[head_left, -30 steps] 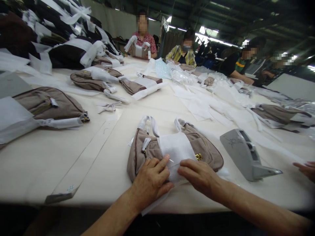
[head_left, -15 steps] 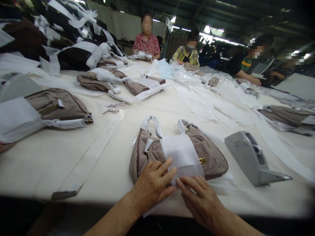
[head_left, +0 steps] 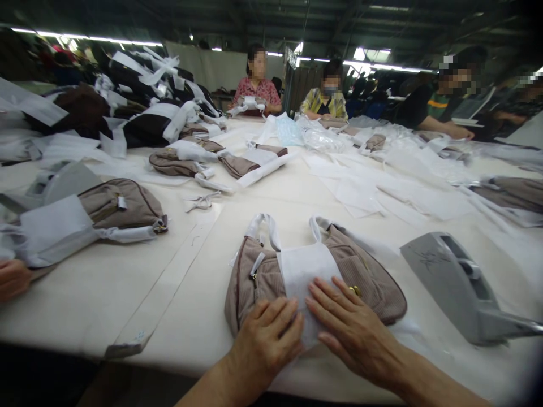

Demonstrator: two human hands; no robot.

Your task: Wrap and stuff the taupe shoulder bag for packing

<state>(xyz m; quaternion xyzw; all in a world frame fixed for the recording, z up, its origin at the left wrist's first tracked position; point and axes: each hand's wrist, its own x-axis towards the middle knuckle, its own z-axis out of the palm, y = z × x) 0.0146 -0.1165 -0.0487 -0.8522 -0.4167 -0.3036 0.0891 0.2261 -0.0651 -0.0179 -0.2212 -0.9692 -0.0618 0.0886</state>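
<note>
Hands pressed flat on a taupe corduroy handbag (head_left: 373,285) at the near edge of the table (head_left: 127,294), where a band of white wrapping sheet (head_left: 303,268) ran across the bag's middle. The left hand (head_left: 267,339) lay with its fingers together on the sheet's lower left part; the right hand (head_left: 352,325) lay just beside it, fingers spread over the sheet and close to the bag's brass clasp (head_left: 354,290). Neither hand pinched anything; both held the sheet down by flat pressure.

The sheet looked loose at its lower end, which hung toward the table edge, and it seemed likely to spring open or slide off-centre if either palm lifted before it was fastened. Uneven pressure could have creased the thin material or dragged it against the clasp and the zip pull (head_left: 256,265), perhaps tearing it. The bag's wrapped handles (head_left: 265,229) stood free above the band and might have caught a sleeve.

A grey tape dispenser (head_left: 462,282) sat near, to the right, well clear of both hands. Another wrapped bag (head_left: 119,206) lay to the left, a co-worker's hand (head_left: 12,278) beside it. Other people sat along the far side.
</note>
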